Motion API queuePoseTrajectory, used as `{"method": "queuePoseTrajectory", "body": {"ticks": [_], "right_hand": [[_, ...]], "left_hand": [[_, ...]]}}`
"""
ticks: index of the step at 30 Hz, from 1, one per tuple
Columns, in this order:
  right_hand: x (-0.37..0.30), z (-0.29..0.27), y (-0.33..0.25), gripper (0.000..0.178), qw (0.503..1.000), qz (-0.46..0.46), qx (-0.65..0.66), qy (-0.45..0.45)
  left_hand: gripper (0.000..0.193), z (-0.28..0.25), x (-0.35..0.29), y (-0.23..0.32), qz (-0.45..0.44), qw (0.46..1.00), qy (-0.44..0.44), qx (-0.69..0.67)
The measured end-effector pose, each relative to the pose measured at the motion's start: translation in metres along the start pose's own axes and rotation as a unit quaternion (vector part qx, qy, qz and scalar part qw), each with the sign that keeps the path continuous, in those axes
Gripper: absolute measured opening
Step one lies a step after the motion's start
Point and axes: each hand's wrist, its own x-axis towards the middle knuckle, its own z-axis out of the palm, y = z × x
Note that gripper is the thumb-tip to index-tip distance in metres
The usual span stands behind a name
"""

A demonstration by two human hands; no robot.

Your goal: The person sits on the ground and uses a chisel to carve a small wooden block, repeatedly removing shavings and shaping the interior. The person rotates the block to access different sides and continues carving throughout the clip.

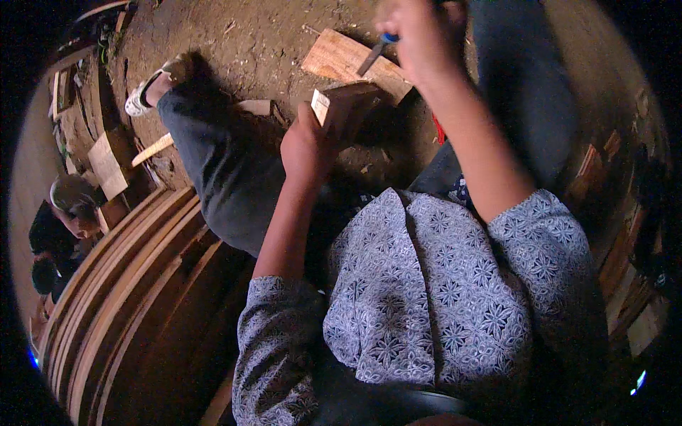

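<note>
My left hand [305,145] is closed round a piece of wood [321,108], whose pale end face shows above my thumb; its shaded side runs off to the right. Raised at the top right, my right hand [424,35] is slightly blurred. It grips a chisel [374,58] with a blue handle and a flat metal blade pointing down and left. Below the blade, a light wooden board [332,55] lies on the ground. The blade tip appears over this board, but I cannot tell whether it touches.
My bent leg and sandalled foot [142,96] extend to the left. Long stacked planks [121,298] fill the lower left, with another person [67,213] beyond them. Wood scraps [106,163] lie at far left. Something red [438,130] lies beneath my right forearm.
</note>
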Motion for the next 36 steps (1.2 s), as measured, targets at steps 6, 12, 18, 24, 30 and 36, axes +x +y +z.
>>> {"method": "queuePoseTrajectory", "body": {"ticks": [6,12,18,24,30,36], "right_hand": [[0.01,-0.015,0.01,0.046,0.99,0.113,0.056,0.067],[0.011,-0.017,0.021,0.047,0.993,0.108,0.038,0.029],[0.008,-0.007,0.006,0.047,0.989,0.129,0.027,0.064],[0.012,-0.018,0.003,0.048,0.992,0.11,0.063,-0.025],[0.016,-0.034,-0.012,0.045,0.997,0.074,0.016,-0.029],[0.019,-0.037,-0.028,0.05,0.997,0.047,-0.029,-0.05]], "left_hand": [[0.046,0.013,0.022,-0.038,0.081,0.98,0.045,-0.174],[0.046,0.021,0.037,-0.052,0.076,0.984,0.023,-0.159],[0.035,-0.013,0.025,-0.006,0.033,0.999,0.028,-0.001],[0.014,-0.035,0.023,0.025,0.111,0.983,0.094,0.116],[0.009,-0.037,0.047,0.042,0.193,0.963,0.081,0.169],[0.012,-0.027,0.053,0.028,0.235,0.947,0.102,0.195]]}}
